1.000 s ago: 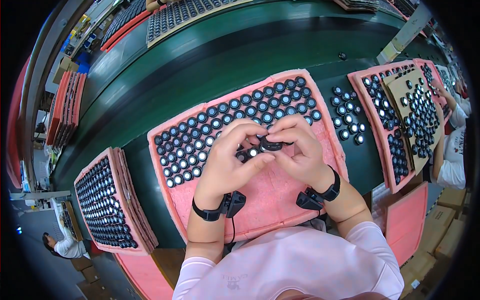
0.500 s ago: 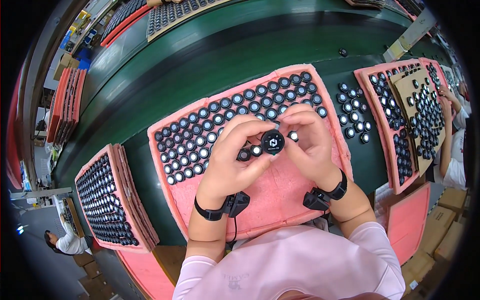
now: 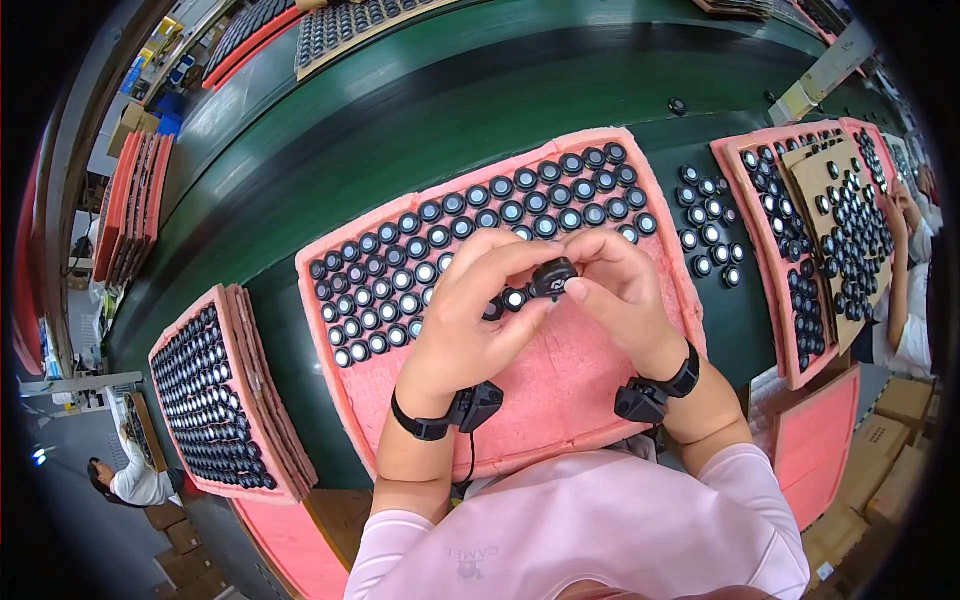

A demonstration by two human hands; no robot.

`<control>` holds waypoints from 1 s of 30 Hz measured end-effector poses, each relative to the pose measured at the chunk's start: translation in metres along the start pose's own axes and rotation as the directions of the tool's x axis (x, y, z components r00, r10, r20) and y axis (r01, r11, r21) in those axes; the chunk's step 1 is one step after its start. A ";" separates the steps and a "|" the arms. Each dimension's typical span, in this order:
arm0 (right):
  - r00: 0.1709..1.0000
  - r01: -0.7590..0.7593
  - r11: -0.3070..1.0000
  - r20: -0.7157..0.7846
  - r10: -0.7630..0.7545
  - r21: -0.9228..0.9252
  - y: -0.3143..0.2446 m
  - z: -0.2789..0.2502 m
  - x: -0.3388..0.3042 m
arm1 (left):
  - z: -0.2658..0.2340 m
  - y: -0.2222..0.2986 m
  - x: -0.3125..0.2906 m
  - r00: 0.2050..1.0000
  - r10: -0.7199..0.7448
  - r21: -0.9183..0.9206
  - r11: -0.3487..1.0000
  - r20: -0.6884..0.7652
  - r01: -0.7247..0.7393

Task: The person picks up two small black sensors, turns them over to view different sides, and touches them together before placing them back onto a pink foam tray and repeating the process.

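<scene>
Over the middle of a pink foam tray (image 3: 560,375), I hold a small round black puck-like piece (image 3: 552,275) tilted between both hands. A white mark shows on its face. My left hand (image 3: 455,325) is closed, its fingers and thumb pinching the piece from the left. Closed on the right side is my right hand (image 3: 630,300), with the thumb tip against the edge of the piece. Behind my fingers, rows of similar black pieces with pale round centres (image 3: 488,219) fill the far part of the tray; my hands hide some of them.
Stacked pink trays of pieces (image 3: 215,400) stand at the left. Loose pieces (image 3: 710,235) lie on the green conveyor surface (image 3: 440,110) to the right. Beyond them are another filled tray (image 3: 775,230), a cardboard sheet of pieces (image 3: 850,240) and a co-worker's arm (image 3: 898,235).
The black piece has tipped, so its marked face is seen at a slant instead of nearly full on. My right thumb has shifted onto its edge.
</scene>
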State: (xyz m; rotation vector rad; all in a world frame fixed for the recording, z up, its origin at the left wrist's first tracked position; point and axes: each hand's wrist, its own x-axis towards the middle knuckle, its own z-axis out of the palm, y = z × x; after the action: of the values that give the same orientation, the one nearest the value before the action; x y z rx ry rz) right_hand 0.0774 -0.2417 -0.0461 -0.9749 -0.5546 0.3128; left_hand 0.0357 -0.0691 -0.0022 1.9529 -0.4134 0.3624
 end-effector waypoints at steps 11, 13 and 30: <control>0.958 0.286 0.920 0.115 -0.264 -0.270 0.003 -0.007 0.002 | -0.005 -0.005 -0.002 0.993 0.096 -0.091 0.991 -0.066 -0.102; 0.941 0.334 0.891 0.159 -0.298 -0.307 0.002 -0.008 0.003 | -0.005 -0.006 -0.001 0.986 0.148 -0.069 0.986 -0.074 -0.153; 0.913 0.400 0.731 0.171 -0.371 -0.553 -0.002 -0.008 0.004 | 0.011 -0.011 -0.005 0.993 -0.044 -0.272 0.962 -0.114 0.011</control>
State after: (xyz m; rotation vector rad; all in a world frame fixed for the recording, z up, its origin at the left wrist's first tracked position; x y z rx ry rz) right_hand 0.0850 -0.2467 -0.0470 -1.4091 -0.9135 -0.2349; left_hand 0.0371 -0.0746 -0.0180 1.6592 -0.3391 0.3808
